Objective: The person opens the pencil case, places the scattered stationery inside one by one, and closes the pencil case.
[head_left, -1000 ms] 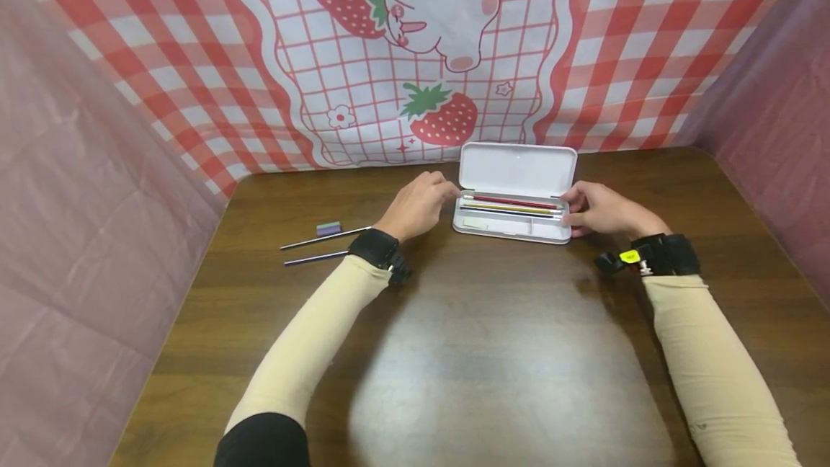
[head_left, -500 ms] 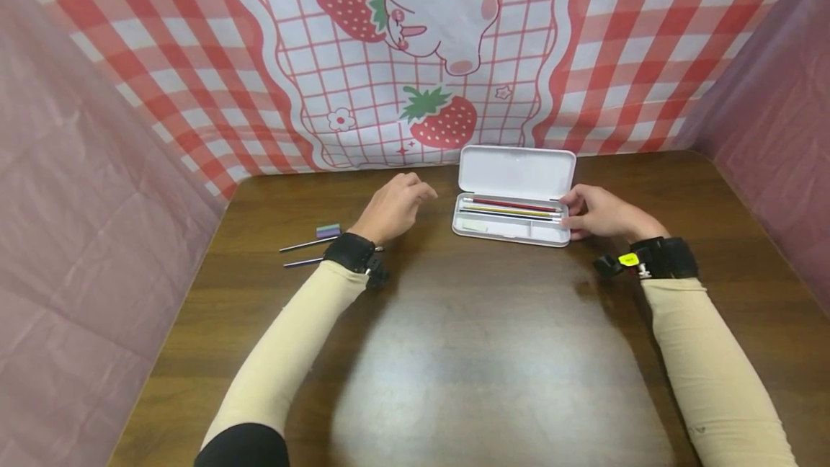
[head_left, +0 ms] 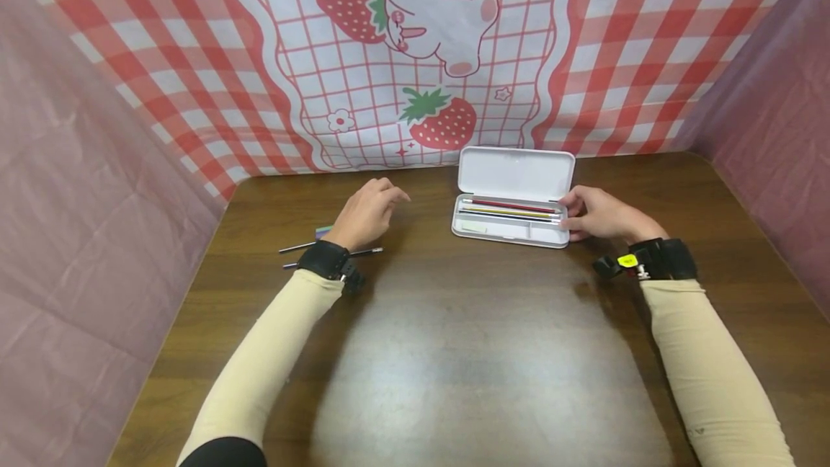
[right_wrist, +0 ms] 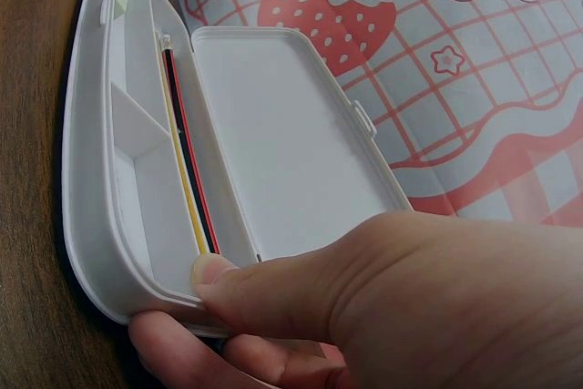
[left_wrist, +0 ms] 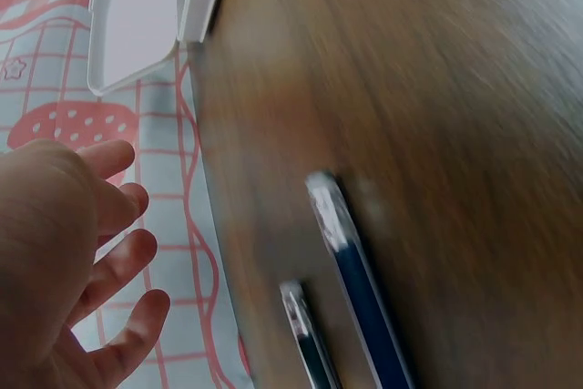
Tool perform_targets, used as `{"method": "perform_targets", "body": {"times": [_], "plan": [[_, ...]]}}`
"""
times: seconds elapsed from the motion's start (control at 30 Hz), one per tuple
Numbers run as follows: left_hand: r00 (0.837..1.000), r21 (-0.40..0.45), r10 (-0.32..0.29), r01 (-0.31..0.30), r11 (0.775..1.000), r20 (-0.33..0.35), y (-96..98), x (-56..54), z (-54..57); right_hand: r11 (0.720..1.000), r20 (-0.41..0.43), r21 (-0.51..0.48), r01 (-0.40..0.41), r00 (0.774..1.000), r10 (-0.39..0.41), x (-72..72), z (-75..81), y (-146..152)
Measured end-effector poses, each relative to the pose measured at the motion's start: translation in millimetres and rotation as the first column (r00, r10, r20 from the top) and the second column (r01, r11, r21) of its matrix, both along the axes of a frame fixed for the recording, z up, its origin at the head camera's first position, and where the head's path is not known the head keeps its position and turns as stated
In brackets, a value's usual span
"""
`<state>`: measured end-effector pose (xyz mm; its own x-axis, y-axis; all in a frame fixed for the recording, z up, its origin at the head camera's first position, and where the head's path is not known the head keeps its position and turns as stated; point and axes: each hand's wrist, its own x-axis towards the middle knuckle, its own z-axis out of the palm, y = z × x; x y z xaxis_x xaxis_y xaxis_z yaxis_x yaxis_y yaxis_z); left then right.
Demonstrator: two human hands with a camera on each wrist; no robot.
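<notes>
A white pencil case [head_left: 515,171] stands with its lid up near the back of the table. Several pencils [right_wrist: 189,157] lie in its long compartment, and a pale green block [head_left: 474,226] sits in a front one. My right hand [head_left: 599,212] grips the case's right end, thumb over the rim and fingers outside. My left hand [head_left: 363,216] hovers left of the case with loosely bent fingers, holding nothing. Under its wrist lie two dark pencils [left_wrist: 364,302], partly hidden in the head view. A purple and green eraser [head_left: 321,232] shows only partly behind that hand.
The brown wooden table [head_left: 493,352] carries everything. A checked strawberry cloth [head_left: 415,92] hangs right behind the case, and pink cloths [head_left: 84,236] close off both sides.
My left hand has drawn away from the case's left end, leftward over the loose pencils and eraser. My right hand keeps its grip on the case.
</notes>
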<state>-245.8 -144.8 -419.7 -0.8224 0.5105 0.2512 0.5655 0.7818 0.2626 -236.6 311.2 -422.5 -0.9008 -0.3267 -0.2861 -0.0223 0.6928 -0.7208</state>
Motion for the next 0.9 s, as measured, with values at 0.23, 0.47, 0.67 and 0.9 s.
{"method": "perform_targets", "body": {"times": [0.23, 0.47, 0.67, 0.9], "plan": [[0.999, 0.04, -0.013, 0.014, 0.999, -0.041, -21.3, -1.4, -12.1, 1.0, 0.004, 0.011, 0.008, 1.0, -0.008, -1.6, -2.6, 0.6], [0.999, 0.011, 0.03, -0.03, 0.999, -0.016, -36.5, 8.6, -4.1, 1.0, 0.006, 0.009, 0.006, 1.0, -0.006, -1.5, -2.4, 0.5], [0.998, 0.014, 0.057, -0.057, 0.998, 0.013, -52.1, 10.7, -7.8, 1.0, 0.015, 0.013, 0.006, 1.0, -0.007, -1.7, -0.1, -0.6], [1.0, 0.072, 0.024, -0.024, 0.997, 0.007, -81.9, -13.5, -51.3, 1.0, 0.019, -0.004, 0.01, 1.0, -0.01, -1.5, 0.3, 0.0]]}}
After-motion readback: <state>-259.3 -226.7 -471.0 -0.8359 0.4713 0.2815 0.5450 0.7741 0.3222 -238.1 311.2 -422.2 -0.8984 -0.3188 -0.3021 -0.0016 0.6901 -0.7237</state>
